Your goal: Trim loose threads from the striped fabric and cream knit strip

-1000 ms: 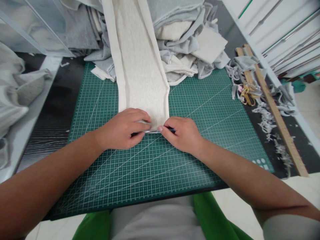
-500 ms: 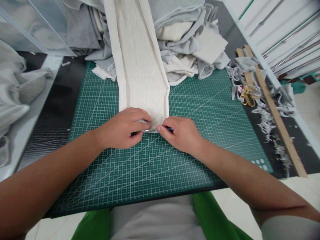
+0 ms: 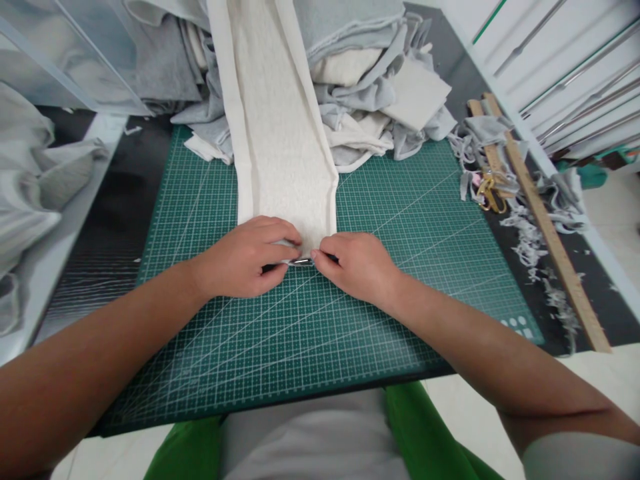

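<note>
A long cream fleece strip [image 3: 280, 133] with rolled side edges runs from the fabric pile down the green cutting mat [image 3: 400, 220]. My left hand [image 3: 247, 257] presses on the strip's near end, fingers curled over its left part. My right hand [image 3: 357, 263] pinches a thin metal-tipped tool [image 3: 300, 261] with a dark handle at the strip's bottom edge, its tip pointing left toward my left thumb. Most of the tool is hidden in my fingers.
A heap of grey and cream fabric pieces [image 3: 380, 93] lies at the mat's far edge. To the right lie a wooden ruler [image 3: 545, 227], gold scissors [image 3: 487, 193] and grey fabric scraps [image 3: 530, 240]. A clear bin [image 3: 65, 60] and grey cloth [image 3: 30, 180] stand at the left.
My right hand has slid a little to the left along the strip's bottom edge, closing on my left hand. The left hand has stayed put.
</note>
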Demonstrator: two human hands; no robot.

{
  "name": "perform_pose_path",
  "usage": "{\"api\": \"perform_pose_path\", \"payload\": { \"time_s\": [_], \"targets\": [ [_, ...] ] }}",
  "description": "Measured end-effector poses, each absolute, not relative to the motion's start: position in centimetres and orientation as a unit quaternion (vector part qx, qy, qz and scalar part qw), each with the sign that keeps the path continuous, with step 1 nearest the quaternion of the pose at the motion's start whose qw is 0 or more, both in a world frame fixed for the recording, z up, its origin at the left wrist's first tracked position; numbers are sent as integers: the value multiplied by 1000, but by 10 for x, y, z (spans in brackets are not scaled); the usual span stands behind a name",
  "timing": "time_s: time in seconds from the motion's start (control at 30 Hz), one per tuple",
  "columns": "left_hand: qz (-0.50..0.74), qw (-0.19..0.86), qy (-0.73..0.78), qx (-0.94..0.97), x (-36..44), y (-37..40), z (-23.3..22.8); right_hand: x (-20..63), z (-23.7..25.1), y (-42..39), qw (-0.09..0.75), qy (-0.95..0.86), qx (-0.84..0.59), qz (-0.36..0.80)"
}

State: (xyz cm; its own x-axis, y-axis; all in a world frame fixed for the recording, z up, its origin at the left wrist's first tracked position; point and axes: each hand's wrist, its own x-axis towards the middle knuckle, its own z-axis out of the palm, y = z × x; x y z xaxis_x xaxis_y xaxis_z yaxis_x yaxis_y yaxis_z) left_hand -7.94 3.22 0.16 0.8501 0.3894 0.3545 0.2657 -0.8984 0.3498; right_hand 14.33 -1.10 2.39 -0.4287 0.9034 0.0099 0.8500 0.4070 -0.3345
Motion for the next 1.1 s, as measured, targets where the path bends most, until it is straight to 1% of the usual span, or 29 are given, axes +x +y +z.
{"api": "perform_pose_path", "payload": {
  "time_s": [0.17, 0.37, 0.73, 0.93, 1.1],
  "targets": [
    [215, 154, 170, 949, -79, 32, 3, 145, 21, -16, 110, -839, -518, 127],
    [214, 165, 175, 947, -78, 32, 5, 148, 20, -18, 127, -836, -512, 152],
    [221, 167, 173, 945, -79, 33, 4, 151, 27, -14, 98, -820, -533, 184],
    [232, 159, 163, 946, -80, 34, 2, 151, 25, -15, 106, -816, -539, 181],
    [240, 159, 171, 942, -79, 34, 2, 152, 26, -14, 114, -806, -541, 210]
  ]
}}
